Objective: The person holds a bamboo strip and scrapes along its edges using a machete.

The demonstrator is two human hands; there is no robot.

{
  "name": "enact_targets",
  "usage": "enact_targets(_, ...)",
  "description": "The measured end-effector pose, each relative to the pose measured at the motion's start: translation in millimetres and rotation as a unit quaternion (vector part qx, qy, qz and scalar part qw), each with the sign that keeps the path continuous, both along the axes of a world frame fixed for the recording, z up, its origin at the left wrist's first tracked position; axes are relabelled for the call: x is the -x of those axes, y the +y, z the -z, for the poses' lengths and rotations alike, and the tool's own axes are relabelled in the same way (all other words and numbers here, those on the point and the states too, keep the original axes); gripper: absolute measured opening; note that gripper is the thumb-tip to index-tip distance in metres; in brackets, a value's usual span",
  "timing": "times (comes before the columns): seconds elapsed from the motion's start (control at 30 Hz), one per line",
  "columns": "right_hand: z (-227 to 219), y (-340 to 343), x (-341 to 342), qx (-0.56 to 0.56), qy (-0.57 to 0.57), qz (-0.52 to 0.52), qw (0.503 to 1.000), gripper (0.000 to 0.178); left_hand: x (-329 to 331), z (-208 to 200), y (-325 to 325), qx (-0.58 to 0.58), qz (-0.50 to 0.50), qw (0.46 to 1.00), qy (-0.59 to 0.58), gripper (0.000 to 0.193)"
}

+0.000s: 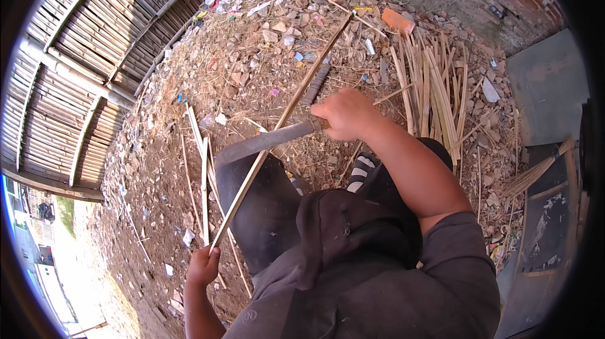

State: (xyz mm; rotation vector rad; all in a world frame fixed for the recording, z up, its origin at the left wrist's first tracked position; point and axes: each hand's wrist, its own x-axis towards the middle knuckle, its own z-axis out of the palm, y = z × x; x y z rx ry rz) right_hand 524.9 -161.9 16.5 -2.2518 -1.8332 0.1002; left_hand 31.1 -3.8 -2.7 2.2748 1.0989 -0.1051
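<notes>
My right hand (345,114) is closed round the handle of a machete (249,145), whose broad dark blade points left above my knee. The blade crosses a long, thin bamboo strip (238,197) about midway along its length; whether it cuts into it cannot be told. At the lower left, my left hand (203,265) grips the near end of this strip. From there it slants up and away to the right, its far end over the rubble. A dark, ridged rod-like piece (317,83) lies on the ground just beyond my right hand.
Cut bamboo strips (435,90) lie bundled at the right, with a few more strips (205,181) beside my left knee. Rubble and litter cover the ground, including an orange brick (398,22). A bamboo-slat wall (69,80) stands left; a stick broom (539,169) and grey sheet (547,71) right.
</notes>
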Motion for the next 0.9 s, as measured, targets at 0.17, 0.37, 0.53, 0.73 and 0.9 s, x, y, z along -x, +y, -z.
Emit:
enact_targets(0.17, 38.5, -29.5, -98.2, -0.082, 0.241, 0.304, 0.918, 0.025, 1.6, -6.6, 6.4, -0.04, 0.022, 0.998, 0.036, 0.035)
enact_targets(0.37, 19.3, -17.0, -54.2, -0.056, 0.131, 0.219, 0.965, 0.022, 9.5, -5.1, 8.7, -0.033, 0.016, 0.998, 0.056, 0.039)
enact_targets(0.53, 10.6, -13.4, -50.3, -0.024, 0.101, 0.129, 0.986, 0.024, 12.5, 1.5, 9.1, -0.045, 0.021, 0.998, 0.042, 0.037)
enact_targets(0.73, 40.0, -42.2, -113.1, -0.078, 0.252, 0.364, 0.893, 0.024, 8.3, -3.9, 6.7, -0.066, 0.012, 0.997, 0.046, 0.037)
enact_targets(0.9, 24.8, -38.9, -81.4, -0.14, 0.262, 0.316, 0.901, 0.021, 12.1, 0.3, 0.8, -0.018, -0.006, 0.999, 0.044, 0.038)
